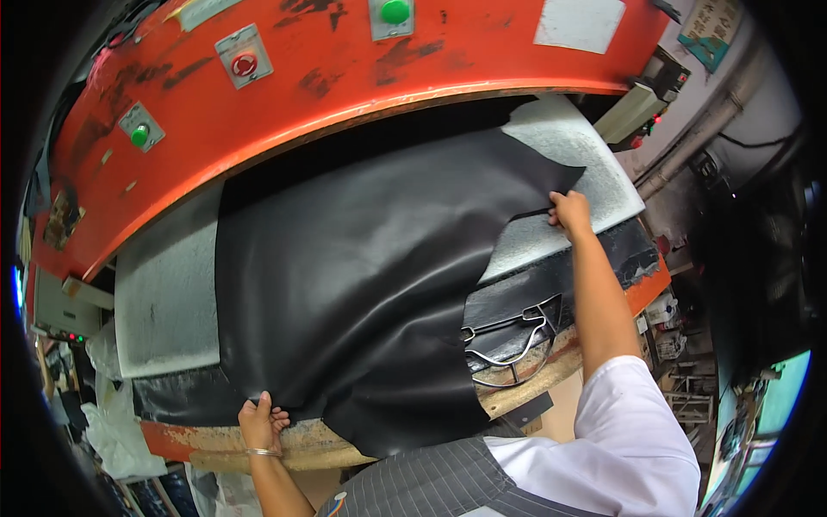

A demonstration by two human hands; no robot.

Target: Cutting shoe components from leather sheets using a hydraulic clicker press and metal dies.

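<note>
A large black leather sheet drapes over the pale, worn cutting board and hangs past the machine's near edge in soft folds. My right hand pinches the sheet's edge at the far right, beside a pointed corner. Down at the near left, the curled fingers of my left hand grip the sheet's near edge. To the right of the hanging leather lies a curved metal cutting die, partly covered by the sheet.
An orange press beam spans the far side, carrying green buttons and a red button. A black ledge runs along the near side above a worn wooden edge. Clear plastic bags hang at the left.
</note>
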